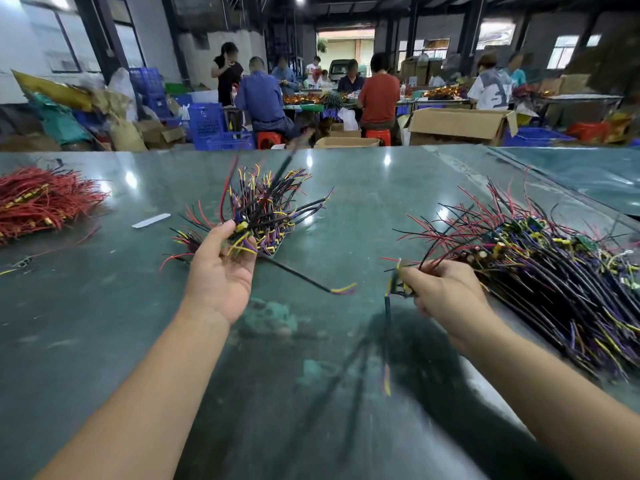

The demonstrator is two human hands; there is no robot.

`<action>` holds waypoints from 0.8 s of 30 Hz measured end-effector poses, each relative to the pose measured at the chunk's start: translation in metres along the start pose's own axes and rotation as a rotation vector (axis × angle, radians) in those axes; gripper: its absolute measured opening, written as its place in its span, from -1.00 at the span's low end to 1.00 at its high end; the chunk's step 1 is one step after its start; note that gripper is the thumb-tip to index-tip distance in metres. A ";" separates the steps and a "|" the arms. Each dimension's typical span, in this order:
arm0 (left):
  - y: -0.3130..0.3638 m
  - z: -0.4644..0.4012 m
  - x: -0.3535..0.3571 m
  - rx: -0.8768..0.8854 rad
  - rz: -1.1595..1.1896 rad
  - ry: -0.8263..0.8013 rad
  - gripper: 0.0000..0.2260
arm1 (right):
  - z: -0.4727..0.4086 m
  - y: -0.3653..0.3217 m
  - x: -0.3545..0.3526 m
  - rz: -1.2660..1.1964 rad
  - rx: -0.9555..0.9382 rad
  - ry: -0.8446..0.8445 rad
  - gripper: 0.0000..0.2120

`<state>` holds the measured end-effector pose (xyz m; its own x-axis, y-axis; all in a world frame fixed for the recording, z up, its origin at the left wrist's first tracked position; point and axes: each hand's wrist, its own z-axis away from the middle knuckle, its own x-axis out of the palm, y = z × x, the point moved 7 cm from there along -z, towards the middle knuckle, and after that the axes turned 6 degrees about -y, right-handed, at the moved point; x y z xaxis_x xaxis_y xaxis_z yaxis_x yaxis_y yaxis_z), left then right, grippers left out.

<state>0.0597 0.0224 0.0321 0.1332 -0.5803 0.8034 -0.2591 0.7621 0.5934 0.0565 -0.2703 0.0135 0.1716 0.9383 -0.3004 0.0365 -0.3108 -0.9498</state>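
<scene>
Left hand (220,275) grips a wire-harness bundle (266,209) in its curled fingers. Right hand (446,289) pinches one wired circuit board (398,284), with the harness pile (554,268) just beside it.

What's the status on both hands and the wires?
Left hand grips wire bundle. Right hand pinches one wired piece beside big pile. Black wire trails between hands.

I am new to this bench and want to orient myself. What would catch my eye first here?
The left hand holds a bristling bundle of black, red, yellow and purple wires in the middle. The right hand pinches one wired piece beside a large wire pile on the right. A red heap lies far left.
</scene>
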 end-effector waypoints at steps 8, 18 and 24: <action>-0.003 0.005 0.005 -0.124 0.122 -0.030 -0.85 | 0.008 0.004 0.037 -0.197 0.141 -0.214 -0.86; 0.000 0.013 0.023 -0.034 0.152 -0.156 -0.87 | 0.022 -0.009 0.050 -0.170 -0.027 -0.380 -0.64; -0.034 0.030 0.037 -0.229 -0.266 -0.372 -0.88 | 0.022 -0.023 0.052 -0.008 -0.275 -0.415 -0.57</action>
<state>0.0451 -0.0336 0.0403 -0.1940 -0.7940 0.5761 -0.0406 0.5933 0.8040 0.0434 -0.2113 0.0183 -0.2339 0.9047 -0.3560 0.3044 -0.2796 -0.9106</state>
